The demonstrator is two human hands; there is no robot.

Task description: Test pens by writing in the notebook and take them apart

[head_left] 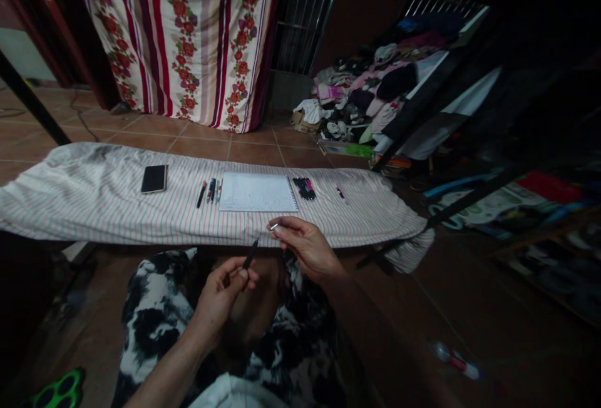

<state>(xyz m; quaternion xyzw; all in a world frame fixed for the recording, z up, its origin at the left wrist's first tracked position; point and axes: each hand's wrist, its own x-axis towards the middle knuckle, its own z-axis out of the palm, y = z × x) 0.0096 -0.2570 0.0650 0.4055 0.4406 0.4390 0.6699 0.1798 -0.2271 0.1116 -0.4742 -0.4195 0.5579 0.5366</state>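
My left hand (224, 286) is closed around a dark pen (250, 254), held upright over my lap. My right hand (305, 246) pinches a small pale piece (274, 226), perhaps the pen's cap, just above and to the right of the pen's tip. Both hands hover in front of a low board covered in striped cloth (94, 198). On the cloth lie a spiral notebook (257, 193), a few pens (210, 190) to its left, a bunch of dark pens (305, 188) to its right, and a single pen (340, 193) further right.
A black phone (154, 178) lies on the cloth at the left. A floral striped curtain (188, 32) hangs behind. A pile of clothes (366, 95) covers the floor at the back right. A green object (59, 390) lies by my left knee.
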